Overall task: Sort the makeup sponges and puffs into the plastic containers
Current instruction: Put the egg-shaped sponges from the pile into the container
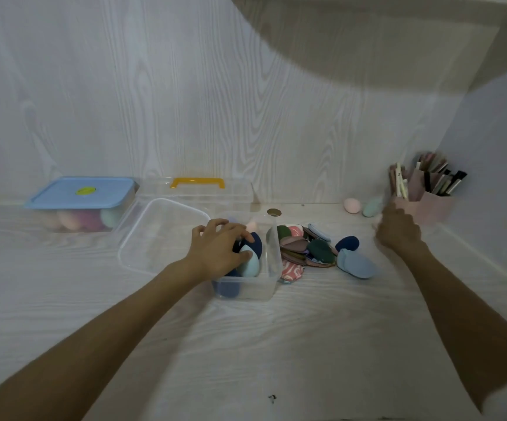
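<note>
left hand (220, 249) inside clear container (272, 262), sponges

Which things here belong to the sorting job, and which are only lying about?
Belonging to the job:
- open clear container under the left hand
- light blue sponge in it
- pile of puffs
- pink sponge, mint sponge
- blue-lidded box with sponges

Only lying about:
- pink brush holder
- yellow-handled clear lid

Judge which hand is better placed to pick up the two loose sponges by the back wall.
Right. The right hand is already stretched toward the back corner, close to the pink sponge and mint sponge beside the brush holder. The left hand is in the open container, its fingers on a light blue sponge.
</note>
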### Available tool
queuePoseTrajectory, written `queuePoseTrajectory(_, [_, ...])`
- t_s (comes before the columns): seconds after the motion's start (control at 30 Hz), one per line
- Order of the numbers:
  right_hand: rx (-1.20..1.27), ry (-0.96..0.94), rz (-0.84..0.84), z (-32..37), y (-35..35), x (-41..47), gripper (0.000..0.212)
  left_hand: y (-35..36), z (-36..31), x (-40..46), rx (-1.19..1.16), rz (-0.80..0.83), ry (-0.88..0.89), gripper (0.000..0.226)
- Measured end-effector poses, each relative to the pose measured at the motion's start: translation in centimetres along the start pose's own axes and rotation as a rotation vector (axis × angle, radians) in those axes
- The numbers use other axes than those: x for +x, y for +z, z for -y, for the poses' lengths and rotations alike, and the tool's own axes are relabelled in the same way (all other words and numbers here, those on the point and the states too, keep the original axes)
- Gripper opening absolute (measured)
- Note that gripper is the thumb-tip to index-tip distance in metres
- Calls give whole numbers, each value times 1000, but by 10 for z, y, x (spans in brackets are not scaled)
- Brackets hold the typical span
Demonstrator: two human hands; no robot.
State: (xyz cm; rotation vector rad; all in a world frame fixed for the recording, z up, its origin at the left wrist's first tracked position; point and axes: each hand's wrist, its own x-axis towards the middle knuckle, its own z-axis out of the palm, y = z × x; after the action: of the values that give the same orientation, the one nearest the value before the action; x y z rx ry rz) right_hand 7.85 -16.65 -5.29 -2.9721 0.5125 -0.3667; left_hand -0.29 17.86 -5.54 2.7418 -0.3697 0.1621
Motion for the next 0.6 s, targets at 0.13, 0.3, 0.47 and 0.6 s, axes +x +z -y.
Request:
queuePoseTrajectory(0.13, [649, -212, 112, 69, -55, -41, 37, -1, -1, -1, -9, 6, -9, 31])
queuePoseTrajectory(0.3, [652, -516, 501, 132, -97, -126, 40, -4, -2, -2, -14, 8, -3, 35])
queuePoseTrajectory(0.47, [243, -566, 567, 160, -80, -152, 39, -4, 0, -1, 7, 35, 11, 26])
queuePoseTrajectory(0.6, [42, -526, 676, 177, -77, -152, 38, -3, 0, -1, -3, 35, 4, 28])
